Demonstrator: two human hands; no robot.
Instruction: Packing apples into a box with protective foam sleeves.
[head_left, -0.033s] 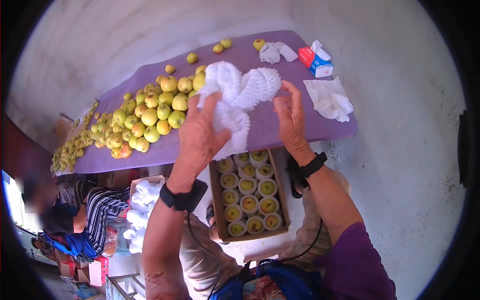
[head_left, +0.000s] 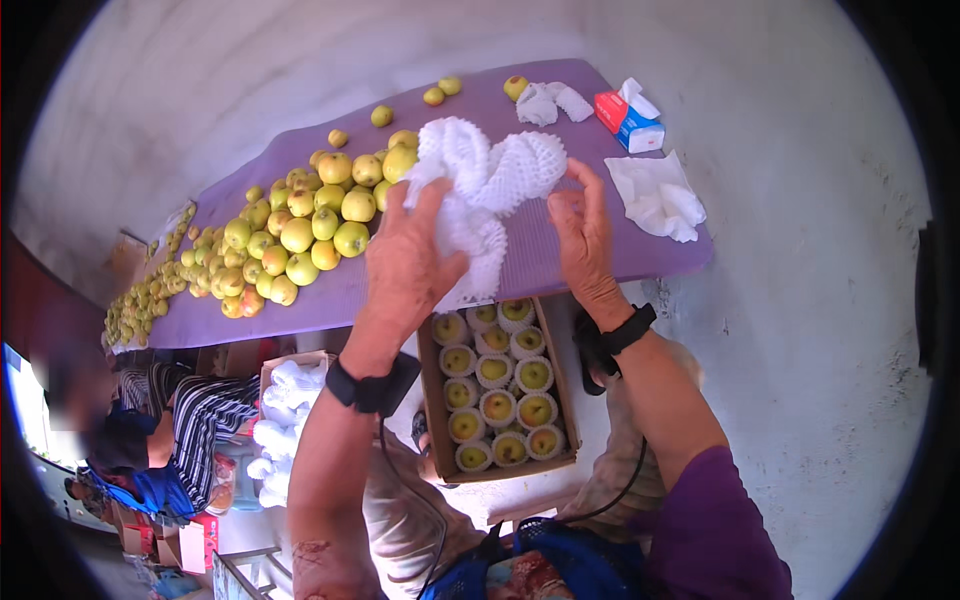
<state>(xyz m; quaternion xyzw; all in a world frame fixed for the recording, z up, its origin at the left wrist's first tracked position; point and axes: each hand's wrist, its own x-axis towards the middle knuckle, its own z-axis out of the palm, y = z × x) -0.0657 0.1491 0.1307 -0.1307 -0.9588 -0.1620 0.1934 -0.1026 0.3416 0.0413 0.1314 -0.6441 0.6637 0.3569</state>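
Observation:
A loose bunch of white foam fruit nets (head_left: 470, 190) is between my hands, over the front part of the purple-covered table (head_left: 535, 235). My left hand (head_left: 408, 255) holds the bunch from its left side, fingers curled into the foam and thumb toward me; the fingertips are partly hidden. My right hand (head_left: 585, 225) is at the right end of the nets, its bent index finger close against the foam and thumb a little apart from it. Beside my left hand lies a heap of yellow-green apples (head_left: 300, 234). Below the table edge stands a cardboard box (head_left: 433, 385) of apples in foam nets.
A tissue box (head_left: 630, 122), a crumpled white sheet (head_left: 655, 195) and more foam nets (head_left: 550, 102) lie at the table's right end. To the lower left are a box of white foam nets (head_left: 280, 430) and a person in striped clothing (head_left: 205, 425).
My left hand and the foam nets have shifted slightly to the right. My right hand has barely moved.

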